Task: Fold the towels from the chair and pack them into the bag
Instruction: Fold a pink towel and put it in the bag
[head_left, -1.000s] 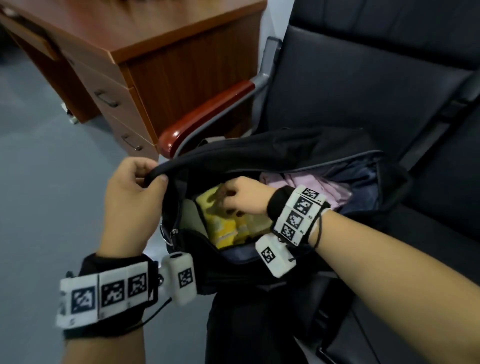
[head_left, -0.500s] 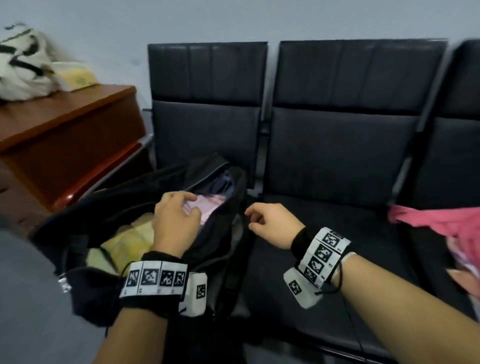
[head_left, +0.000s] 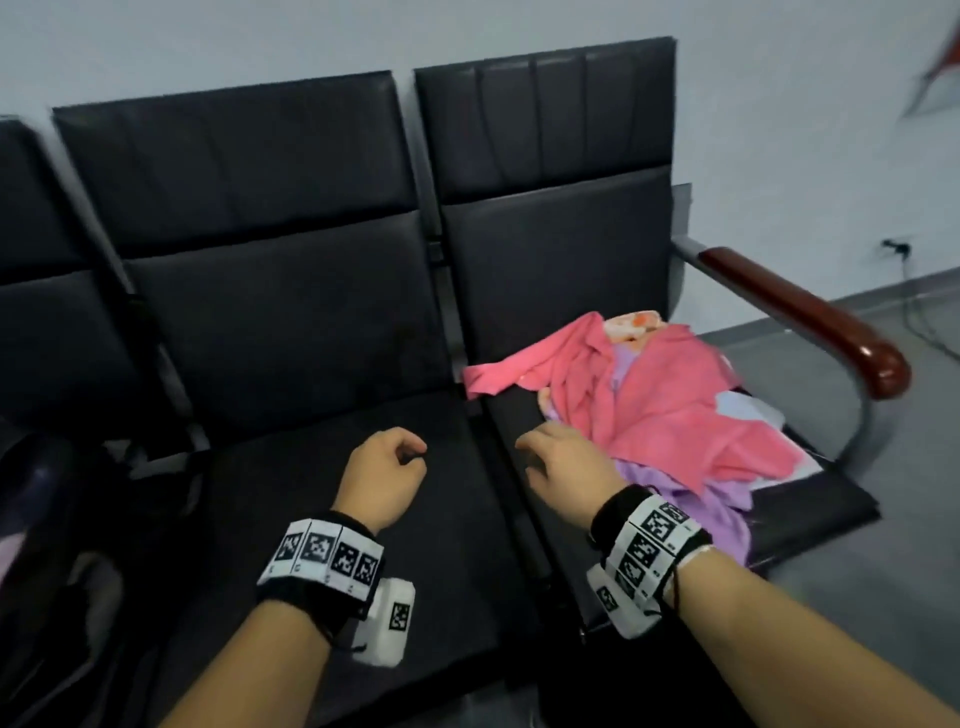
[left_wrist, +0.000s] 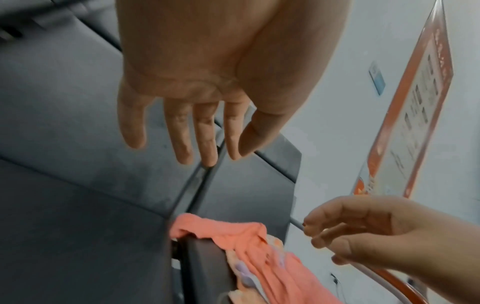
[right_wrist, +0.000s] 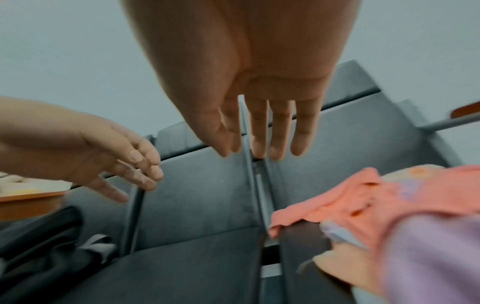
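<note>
A loose heap of towels lies on the right-hand black seat (head_left: 810, 499): a pink towel (head_left: 670, 400) on top, a lilac one (head_left: 696, 499) under it, a patterned one (head_left: 631, 325) at the back. My right hand (head_left: 561, 460) hovers at the heap's near left edge, fingers relaxed, holding nothing. My left hand (head_left: 387, 470) hangs over the middle seat (head_left: 311, 467), fingers loosely extended and empty. In the wrist views both palms, left hand (left_wrist: 207, 115) and right hand (right_wrist: 259, 123), show straight fingers. The black bag (head_left: 36, 519) sits at the far left edge, mostly out of frame.
A row of black padded chairs stands against a pale wall. A red-brown wooden armrest (head_left: 810, 317) bounds the right seat. Grey floor lies beyond it, with a wall socket and cable (head_left: 896, 247). A wooden desk corner (right_wrist: 31, 197) shows in the right wrist view.
Both hands left the bag; the right one came out of it, the left let go of its rim. They swung right across the seats to the towel heap, and the view turned with them.
</note>
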